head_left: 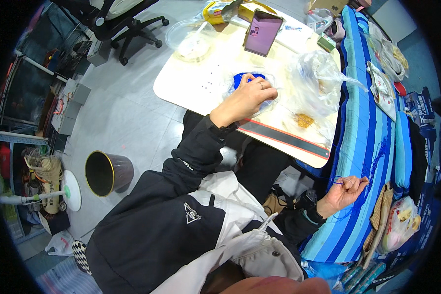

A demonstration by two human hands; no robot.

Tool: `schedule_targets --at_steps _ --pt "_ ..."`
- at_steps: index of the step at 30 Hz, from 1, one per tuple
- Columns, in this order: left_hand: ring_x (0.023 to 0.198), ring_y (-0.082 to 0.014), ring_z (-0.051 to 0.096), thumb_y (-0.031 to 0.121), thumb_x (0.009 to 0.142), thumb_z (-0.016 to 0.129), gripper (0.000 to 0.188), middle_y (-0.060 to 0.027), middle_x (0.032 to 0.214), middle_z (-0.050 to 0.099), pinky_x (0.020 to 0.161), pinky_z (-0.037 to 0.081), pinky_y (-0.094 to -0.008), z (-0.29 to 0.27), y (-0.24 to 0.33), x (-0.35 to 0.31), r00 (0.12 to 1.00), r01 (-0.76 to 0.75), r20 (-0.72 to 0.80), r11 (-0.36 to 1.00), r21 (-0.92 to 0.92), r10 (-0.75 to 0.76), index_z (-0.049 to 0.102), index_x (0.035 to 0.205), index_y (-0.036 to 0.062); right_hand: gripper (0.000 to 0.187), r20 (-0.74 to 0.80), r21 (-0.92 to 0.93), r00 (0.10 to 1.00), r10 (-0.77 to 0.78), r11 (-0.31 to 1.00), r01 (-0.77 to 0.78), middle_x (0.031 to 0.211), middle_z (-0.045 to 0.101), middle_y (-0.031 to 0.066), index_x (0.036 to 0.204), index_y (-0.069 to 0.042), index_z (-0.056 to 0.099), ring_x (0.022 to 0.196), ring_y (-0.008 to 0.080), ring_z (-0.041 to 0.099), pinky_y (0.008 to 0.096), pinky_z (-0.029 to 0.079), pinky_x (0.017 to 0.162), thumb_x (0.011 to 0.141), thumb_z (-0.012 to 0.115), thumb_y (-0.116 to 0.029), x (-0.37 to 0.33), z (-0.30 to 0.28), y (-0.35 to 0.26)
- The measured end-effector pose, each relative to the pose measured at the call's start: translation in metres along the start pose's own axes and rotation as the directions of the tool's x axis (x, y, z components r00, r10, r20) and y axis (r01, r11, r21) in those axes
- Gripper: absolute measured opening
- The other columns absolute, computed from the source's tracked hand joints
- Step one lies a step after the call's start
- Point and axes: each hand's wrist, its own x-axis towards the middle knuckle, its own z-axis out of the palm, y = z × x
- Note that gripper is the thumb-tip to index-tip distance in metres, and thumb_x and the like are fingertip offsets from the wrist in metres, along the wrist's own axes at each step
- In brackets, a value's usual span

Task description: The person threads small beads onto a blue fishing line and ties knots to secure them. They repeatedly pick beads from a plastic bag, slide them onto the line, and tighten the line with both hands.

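Note:
My left hand [252,95] reaches over the white table, its fingers bent down into a heap of small bright blue pieces [239,78]. The blue heap lies on clear plastic, and the fingertips are partly hidden. What they grip, if anything, cannot be made out. Lower right, beside the striped bench, my right hand [345,192] is closed in a pinch on fine blue thread. Tangled blue strands [377,159] spread from near its fingertips over the blue striped cushion [348,240].
On the table [181,83] are a clear round tub [191,41], a propped phone [263,33], a clear plastic bag [316,81], a small golden-brown heap [304,120] and a dark red-edged strip [284,137]. A dark bin [110,172] and an office chair [117,22] stand left.

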Motion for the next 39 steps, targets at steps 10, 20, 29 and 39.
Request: schedule_targets --at_steps 10,20,29,39 --pt "0.102 -0.0203 0.054 0.009 0.083 0.060 0.006 -0.0010 0.096 0.062 0.095 0.028 -0.0432 0.004 -0.012 -0.009 0.992 0.123 -0.045 0.983 0.139 -0.118 0.062 0.087 0.0135 0.016 0.086 -0.060 0.996 -0.016 0.998 0.021 0.057 0.021 -0.0046 0.097 -0.005 0.056 0.049 0.0062 0.017 0.0225 0.018 0.044 0.101 0.049 -0.019 0.003 0.001 -0.025" --pt "0.103 -0.0255 0.055 0.005 0.079 0.068 0.026 -0.0063 0.105 0.062 0.094 0.039 -0.0377 -0.025 0.008 -0.019 0.957 0.105 -0.276 0.994 0.029 -0.093 0.067 0.105 0.0094 0.015 0.552 -0.322 0.757 0.349 0.927 -0.193 0.048 0.035 -0.0038 0.079 -0.009 0.053 0.041 0.0031 0.026 0.0206 0.026 0.045 0.090 0.063 -0.006 -0.019 0.032 0.002" --pt "0.119 -0.0417 0.048 0.012 0.084 0.066 0.056 -0.0286 0.129 0.049 0.099 0.041 -0.0440 -0.073 -0.014 -0.135 0.761 0.630 -0.357 0.749 0.204 -0.542 0.043 0.129 -0.0108 0.018 0.520 -0.257 0.764 0.381 0.923 -0.286 0.042 0.033 -0.0070 0.074 -0.009 0.057 0.036 -0.0016 0.020 0.0187 0.016 0.037 0.089 0.066 -0.006 -0.021 0.041 0.024" --pt "0.126 -0.0364 0.046 0.032 0.077 0.072 0.080 -0.0245 0.141 0.042 0.104 0.036 -0.0430 -0.043 0.001 -0.129 0.952 0.304 -0.080 0.934 0.189 -0.294 0.038 0.138 -0.0064 0.020 0.597 -0.172 0.699 0.395 0.913 -0.369 0.041 0.039 -0.0058 0.068 -0.008 0.060 0.035 -0.0025 0.023 0.0174 0.014 0.035 0.083 0.069 0.001 -0.029 0.067 0.050"
